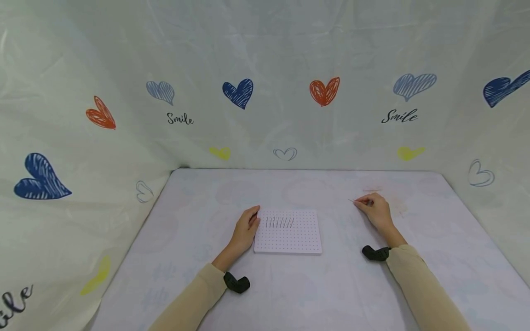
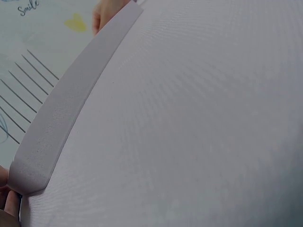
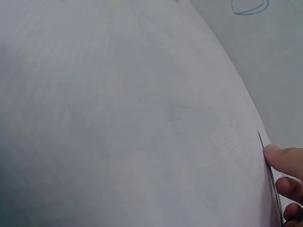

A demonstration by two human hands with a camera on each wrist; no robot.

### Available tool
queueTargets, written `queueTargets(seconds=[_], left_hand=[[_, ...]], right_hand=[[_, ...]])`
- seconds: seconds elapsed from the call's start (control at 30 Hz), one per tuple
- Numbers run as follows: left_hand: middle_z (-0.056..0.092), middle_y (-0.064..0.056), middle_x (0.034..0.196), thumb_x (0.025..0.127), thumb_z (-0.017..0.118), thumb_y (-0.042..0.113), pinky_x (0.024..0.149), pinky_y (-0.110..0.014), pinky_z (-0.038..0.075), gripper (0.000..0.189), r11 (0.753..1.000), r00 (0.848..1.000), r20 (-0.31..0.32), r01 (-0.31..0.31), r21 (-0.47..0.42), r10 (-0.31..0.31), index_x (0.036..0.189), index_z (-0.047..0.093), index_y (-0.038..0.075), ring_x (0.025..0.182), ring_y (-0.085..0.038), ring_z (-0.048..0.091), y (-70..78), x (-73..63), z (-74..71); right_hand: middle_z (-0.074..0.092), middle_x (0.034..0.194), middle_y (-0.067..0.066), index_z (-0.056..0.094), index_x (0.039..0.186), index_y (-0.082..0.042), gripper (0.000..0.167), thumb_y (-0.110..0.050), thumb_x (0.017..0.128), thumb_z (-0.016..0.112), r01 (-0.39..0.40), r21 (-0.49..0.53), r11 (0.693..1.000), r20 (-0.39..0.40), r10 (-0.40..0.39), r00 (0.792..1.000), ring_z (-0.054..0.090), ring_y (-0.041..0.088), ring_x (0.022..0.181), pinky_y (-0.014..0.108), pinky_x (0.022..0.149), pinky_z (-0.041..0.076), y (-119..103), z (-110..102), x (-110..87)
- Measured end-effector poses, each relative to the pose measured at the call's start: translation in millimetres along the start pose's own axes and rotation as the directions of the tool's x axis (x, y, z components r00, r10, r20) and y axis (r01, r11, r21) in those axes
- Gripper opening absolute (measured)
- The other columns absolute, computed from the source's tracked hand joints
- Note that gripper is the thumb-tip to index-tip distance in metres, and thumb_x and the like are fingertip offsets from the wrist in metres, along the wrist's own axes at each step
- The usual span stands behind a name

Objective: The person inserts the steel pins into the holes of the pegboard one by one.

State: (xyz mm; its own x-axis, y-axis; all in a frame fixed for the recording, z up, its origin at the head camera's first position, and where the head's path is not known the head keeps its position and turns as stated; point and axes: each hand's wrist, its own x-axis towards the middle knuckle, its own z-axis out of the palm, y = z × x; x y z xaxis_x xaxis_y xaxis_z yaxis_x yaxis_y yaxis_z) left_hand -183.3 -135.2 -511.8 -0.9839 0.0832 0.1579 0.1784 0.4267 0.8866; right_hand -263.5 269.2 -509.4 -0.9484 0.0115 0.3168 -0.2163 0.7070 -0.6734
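Note:
A white pegboard (image 1: 290, 246) with a grid of small holes lies flat on the table. Several thin dark metal pins (image 1: 279, 223) stand in a row in its upper left part; the left wrist view shows them sticking up past the board's side wall (image 2: 52, 127). My left hand (image 1: 243, 233) holds the board by its left edge, thumb and fingers (image 2: 12, 204) at the corner. Off to the right, over the table, my right hand (image 1: 377, 212) pinches one thin metal pin (image 3: 271, 175) between thumb and fingers, its tip pointing out beyond the thumb.
The white table (image 1: 339, 294) ends at a pale curtain (image 1: 281, 55) printed with hearts and the word Smile. A faint reddish stain (image 1: 397, 202) marks the tabletop beside the right hand. Dark wrist devices (image 1: 237, 282) sit on both forearms.

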Motion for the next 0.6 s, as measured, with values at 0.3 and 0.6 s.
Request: queueTargets(seconds=[0.3,0.6], left_hand=[[0.042,-0.021,0.149,0.105,0.047,0.003,0.113,-0.037,0.037,0.044,1.000,1.000,0.000,0.009,0.011,-0.009,0.147,0.040,-0.005,0.139,-0.030,0.040,0.2,-0.1,-0.6],[0.042,-0.022,0.148,0.105,0.047,0.003,0.114,-0.038,0.037,0.044,1.000,1.000,-0.002,0.006,0.016,-0.006,0.147,0.041,-0.005,0.139,-0.031,0.040,0.0,0.2,0.4]], right_hand=[[0.057,0.080,0.013,0.072,0.087,0.011,0.014,-0.003,0.086,0.075,0.003,0.007,1.000,0.007,-0.003,1.000,0.047,0.022,0.072,0.027,0.060,0.036,-1.8,1.8,-0.1],[0.057,0.084,0.016,0.071,0.089,0.013,0.014,-0.001,0.089,0.072,0.034,0.007,0.999,0.035,-0.034,0.999,0.051,0.026,0.078,0.029,0.065,0.039,0.4,2.0,-0.2]])
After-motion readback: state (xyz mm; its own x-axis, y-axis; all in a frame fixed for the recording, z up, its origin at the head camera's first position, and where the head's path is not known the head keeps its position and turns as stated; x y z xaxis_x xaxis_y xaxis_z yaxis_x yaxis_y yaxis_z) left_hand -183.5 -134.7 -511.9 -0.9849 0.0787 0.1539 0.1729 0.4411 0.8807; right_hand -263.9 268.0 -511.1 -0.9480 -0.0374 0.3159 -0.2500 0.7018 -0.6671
